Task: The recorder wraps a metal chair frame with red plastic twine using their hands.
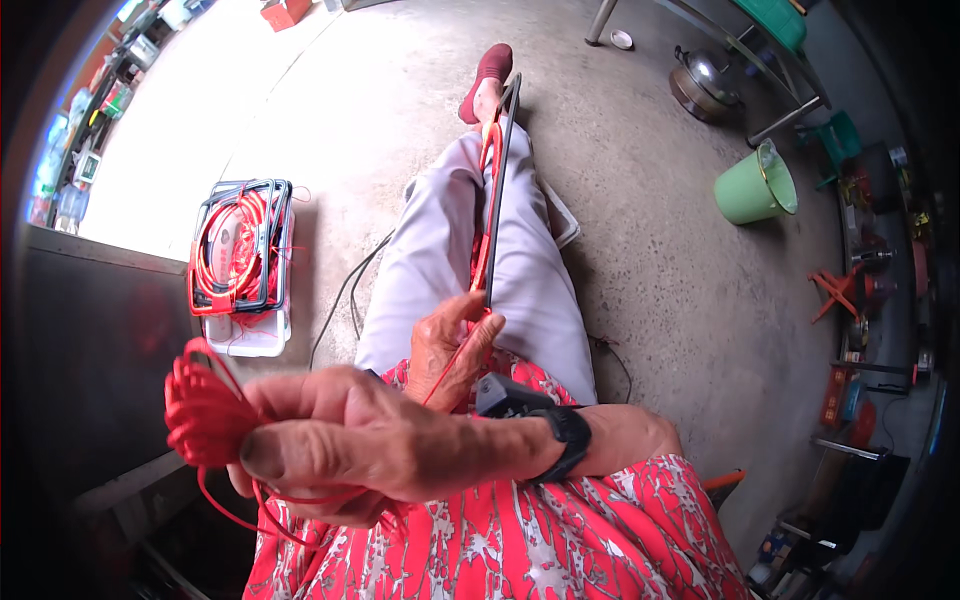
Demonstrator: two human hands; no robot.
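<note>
The black frame lies along the person's lap, its far end near the red shoe. At the near end of the frame, the left hand pinches a red cord with closed fingers. Nearer than the frame, the right hand, with a black wristband, is closed around a bundle of red cord. Left of the frame, a stack of frames rests on a white box on the floor.
</note>
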